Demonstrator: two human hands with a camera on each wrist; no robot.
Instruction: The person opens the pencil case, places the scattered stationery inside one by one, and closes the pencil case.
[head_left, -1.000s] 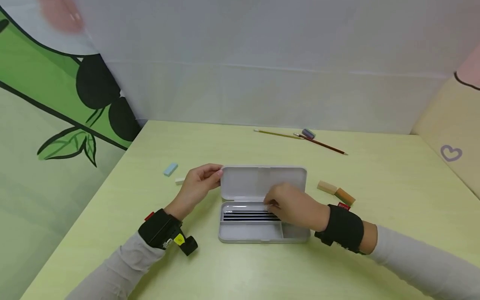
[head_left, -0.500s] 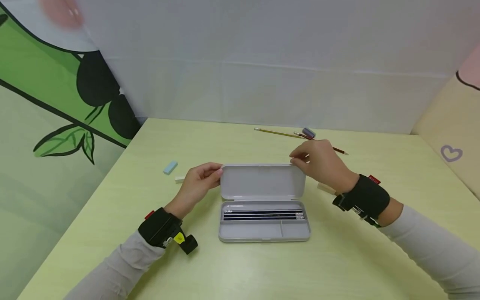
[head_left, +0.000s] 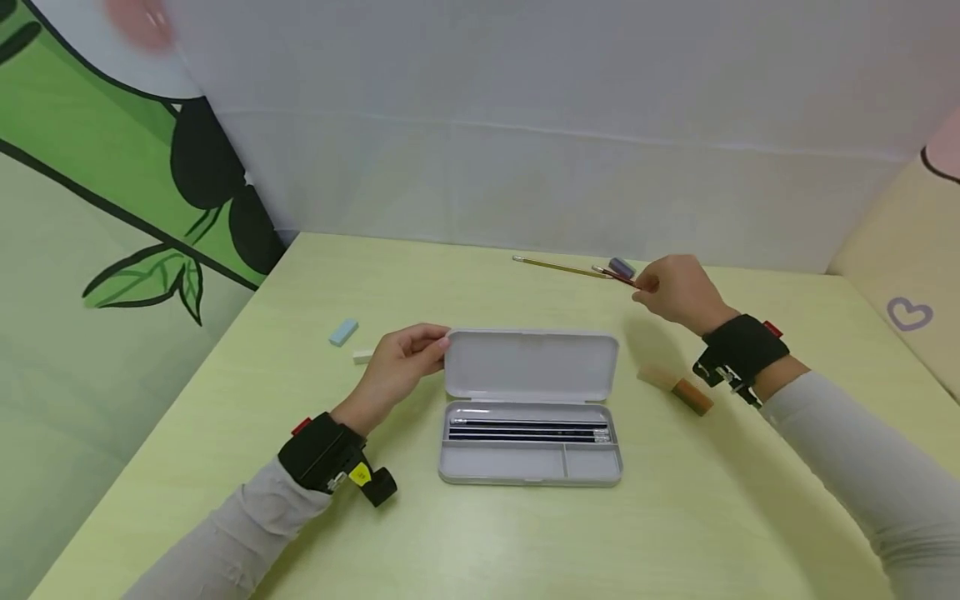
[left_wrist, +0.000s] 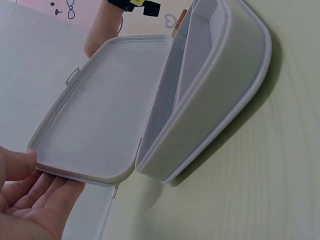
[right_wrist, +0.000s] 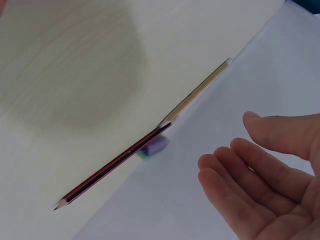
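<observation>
A light grey pencil case (head_left: 502, 463) stands with its lid (head_left: 531, 367) raised, several dark striped pencils (head_left: 529, 430) lying in its back compartment. My left hand (head_left: 397, 367) grips the lid's left corner, the thumb (left_wrist: 19, 164) on the inner face and the fingers behind it. Over the back right of the table, my right hand (head_left: 681, 292) overlaps a red-and-black pencil (right_wrist: 114, 166) in the head view. In the right wrist view that hand (right_wrist: 265, 180) holds nothing, its thumb and fingers apart and loosely bent. The red pencil's eraser end lies by the tip of a yellow pencil (head_left: 561, 266).
Behind the red pencil sits a small purple eraser (head_left: 622, 267). Two wooden-coloured blocks, one pale (head_left: 658, 377) and one orange-brown (head_left: 692, 397), lie right of the case. A light blue eraser (head_left: 343, 332) and a white block (head_left: 362, 357) lie left of it. A white wall (head_left: 525, 183) rises behind the table.
My right hand has moved from the case's pencil compartment, past the lid's right corner, back and right to the red pencil. My left hand keeps its grip on the lid.
</observation>
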